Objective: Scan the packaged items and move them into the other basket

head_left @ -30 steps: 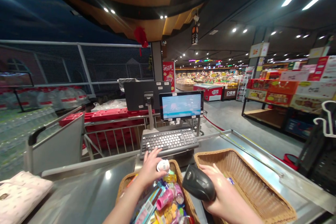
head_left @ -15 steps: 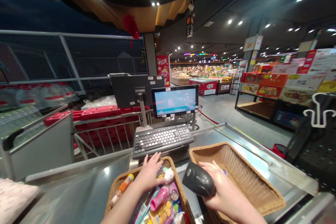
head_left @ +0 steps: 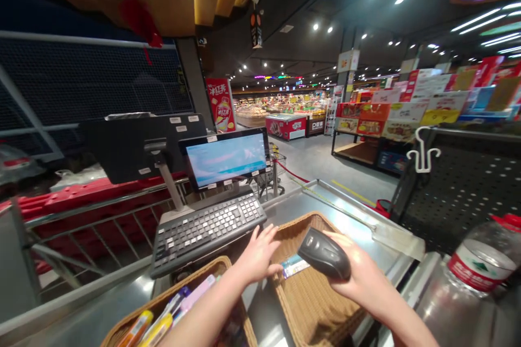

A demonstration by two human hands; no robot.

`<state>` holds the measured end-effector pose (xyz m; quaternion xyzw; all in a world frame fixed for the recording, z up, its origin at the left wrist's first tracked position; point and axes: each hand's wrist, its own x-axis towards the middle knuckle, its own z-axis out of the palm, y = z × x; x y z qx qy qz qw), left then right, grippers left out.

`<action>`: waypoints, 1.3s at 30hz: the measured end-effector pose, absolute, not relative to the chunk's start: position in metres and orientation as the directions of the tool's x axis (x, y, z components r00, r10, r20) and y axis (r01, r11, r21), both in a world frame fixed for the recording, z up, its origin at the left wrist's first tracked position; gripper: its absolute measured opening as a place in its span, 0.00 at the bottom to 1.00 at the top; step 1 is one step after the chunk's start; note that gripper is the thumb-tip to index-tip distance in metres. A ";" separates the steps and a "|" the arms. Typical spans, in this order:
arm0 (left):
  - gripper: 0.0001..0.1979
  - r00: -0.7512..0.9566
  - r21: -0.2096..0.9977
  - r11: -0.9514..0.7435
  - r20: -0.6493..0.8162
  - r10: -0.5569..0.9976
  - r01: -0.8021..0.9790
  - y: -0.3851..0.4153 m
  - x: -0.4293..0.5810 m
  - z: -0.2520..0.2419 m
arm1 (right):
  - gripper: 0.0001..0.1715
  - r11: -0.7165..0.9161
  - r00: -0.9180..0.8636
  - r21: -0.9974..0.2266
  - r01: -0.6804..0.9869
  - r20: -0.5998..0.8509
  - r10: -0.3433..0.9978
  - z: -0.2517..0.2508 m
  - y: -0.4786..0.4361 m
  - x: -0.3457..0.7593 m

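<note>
My right hand (head_left: 354, 260) is wrapped round a black handheld scanner (head_left: 323, 254), over the right wicker basket (head_left: 321, 295). My left hand (head_left: 260, 252) reaches over that basket's left rim, its fingers apart. Just beside and below its thumb, a flat blue and white package (head_left: 295, 265) lies in the basket; whether they touch is unclear. The left wicker basket (head_left: 222, 267) holds several colourful items, among them an orange tube with a yellow cap (head_left: 137, 329), and my left forearm covers part of it.
A black keyboard (head_left: 209, 227) and a lit monitor (head_left: 226, 158) stand ahead on the metal counter (head_left: 325, 195). A large clear bottle (head_left: 468, 282) is at the right, near a black perforated panel (head_left: 468, 173). Another dark screen (head_left: 122, 149) rises at the left.
The view has turned right. My left hand has moved from the left basket to the right one, where the flat package now lies. My right hand still holds the scanner.
</note>
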<state>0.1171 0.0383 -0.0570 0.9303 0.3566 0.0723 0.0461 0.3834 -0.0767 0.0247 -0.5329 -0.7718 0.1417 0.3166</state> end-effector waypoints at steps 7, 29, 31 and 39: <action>0.18 0.802 0.043 -0.804 -0.125 0.585 0.593 0.093 0.210 -0.128 | 0.34 0.281 -0.135 -0.584 0.762 0.281 0.950 0.019 -0.068 0.433; 0.22 0.478 -0.076 -0.533 -0.352 0.805 0.843 0.115 0.279 -0.218 | 0.36 0.226 -0.122 -0.684 0.694 0.198 0.973 0.007 -0.024 0.489; 0.18 0.480 -0.078 -0.532 -0.338 0.810 0.843 0.108 0.286 -0.220 | 0.35 0.233 -0.130 -0.683 0.693 0.200 0.971 0.008 -0.024 0.489; 0.18 0.548 0.002 -0.587 -0.363 0.754 0.809 0.088 0.310 -0.219 | 0.36 0.209 -0.098 -0.683 0.700 0.198 0.975 0.005 -0.029 0.492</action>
